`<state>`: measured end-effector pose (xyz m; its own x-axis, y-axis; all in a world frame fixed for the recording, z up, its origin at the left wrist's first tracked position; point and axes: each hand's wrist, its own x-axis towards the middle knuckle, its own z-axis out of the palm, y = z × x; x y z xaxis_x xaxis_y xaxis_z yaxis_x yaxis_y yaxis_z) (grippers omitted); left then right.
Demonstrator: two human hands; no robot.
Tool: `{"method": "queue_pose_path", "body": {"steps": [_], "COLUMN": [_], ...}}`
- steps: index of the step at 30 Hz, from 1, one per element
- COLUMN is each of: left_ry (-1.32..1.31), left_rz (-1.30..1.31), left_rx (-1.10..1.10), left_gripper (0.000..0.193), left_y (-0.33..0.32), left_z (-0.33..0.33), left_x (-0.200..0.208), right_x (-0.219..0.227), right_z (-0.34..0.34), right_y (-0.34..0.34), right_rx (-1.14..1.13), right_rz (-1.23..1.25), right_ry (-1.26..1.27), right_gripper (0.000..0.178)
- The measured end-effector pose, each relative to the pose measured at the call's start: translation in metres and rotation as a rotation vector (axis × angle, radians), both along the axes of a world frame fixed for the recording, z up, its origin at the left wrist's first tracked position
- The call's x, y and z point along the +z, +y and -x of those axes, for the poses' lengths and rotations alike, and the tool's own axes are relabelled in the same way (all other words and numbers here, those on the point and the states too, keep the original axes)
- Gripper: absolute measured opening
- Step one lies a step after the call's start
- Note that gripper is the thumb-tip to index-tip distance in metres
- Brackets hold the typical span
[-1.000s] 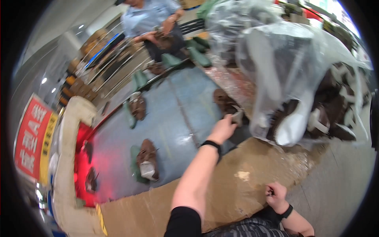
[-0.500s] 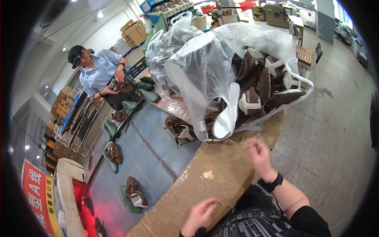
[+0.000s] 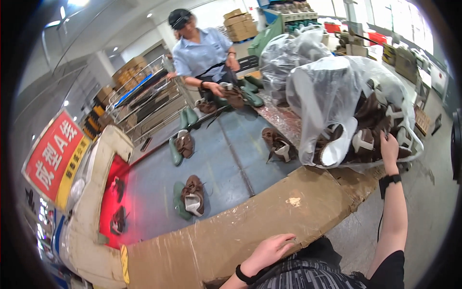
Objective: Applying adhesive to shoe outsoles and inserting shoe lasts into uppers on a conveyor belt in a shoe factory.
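Note:
My right hand [image 3: 389, 150] reaches into the mouth of a clear plastic bag [image 3: 322, 82] heaped with brown shoe uppers [image 3: 368, 115] that have white linings. Its fingers are bent against one brown shoe upper [image 3: 383, 137] and seem to pinch it; the fingertips are partly hidden. My left hand [image 3: 270, 251] is near the front edge of the cardboard-covered ledge [image 3: 250, 216], fingers stretched out and holding nothing. Beyond the ledge, a brown shoe upper [image 3: 193, 195] lies with a green shoe last [image 3: 179, 201] on the blue-grey conveyor belt [image 3: 226, 178].
Across the belt a co-worker [image 3: 202, 53] in a light blue shirt handles a brown shoe upper [image 3: 233, 96]. Other pairs of lasts and uppers lie along the belt. A loose upper [image 3: 278, 144] sits beside the bag. At left stands a red-lit machine opening [image 3: 109, 207].
My right hand has moved forward from above the ledge into the bag's uppers. My left hand stays low over the ledge. The view has swung, so the scene sits further right.

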<state>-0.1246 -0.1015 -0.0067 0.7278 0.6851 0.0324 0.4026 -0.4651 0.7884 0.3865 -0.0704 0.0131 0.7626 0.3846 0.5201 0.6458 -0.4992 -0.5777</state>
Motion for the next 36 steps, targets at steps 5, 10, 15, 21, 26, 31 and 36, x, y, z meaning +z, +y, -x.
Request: {"method": "queue_pose_path", "body": {"steps": [5,10,15,21,26,31,36], "left_ry": [-0.003,0.03,0.039,0.004,0.052,0.063,0.01], "left_rz": [0.053,0.143,0.125,0.114,0.133,0.222,0.24], "left_rx": [-0.088,0.013,0.018,-0.09,-0.023,-0.013,0.027], "left_gripper": [0.03,0.029,0.029,0.029,0.027,0.025,0.024], "left_y": [-0.005,-0.002,-0.001,0.002,-0.001,0.002,0.006], "left_z": [0.012,0.023,0.012,-0.009,0.002,-0.008,-0.017], "left_x": [-0.012,-0.018,-0.013,-0.021,-0.027,-0.03,-0.038], "right_x": [-0.031,-0.041,-0.036,-0.045,-0.015,0.012,0.039], "right_z": [0.007,0.013,0.009,-0.024,0.022,0.027,0.04], "right_y": [-0.015,-0.023,-0.028,-0.053,-0.03,-0.047,-0.065], "right_rx": [0.144,0.251,0.208,0.174,0.308,0.359,0.492], "right_rz": [-0.354,-0.573,-0.746,-0.954,-1.084,-1.269,-1.397], "right_ry": [0.228,0.341,0.366,0.383,0.434,0.522,0.697], "right_gripper": [0.042,0.039,0.037,0.047,0.02,0.024,0.04]}}
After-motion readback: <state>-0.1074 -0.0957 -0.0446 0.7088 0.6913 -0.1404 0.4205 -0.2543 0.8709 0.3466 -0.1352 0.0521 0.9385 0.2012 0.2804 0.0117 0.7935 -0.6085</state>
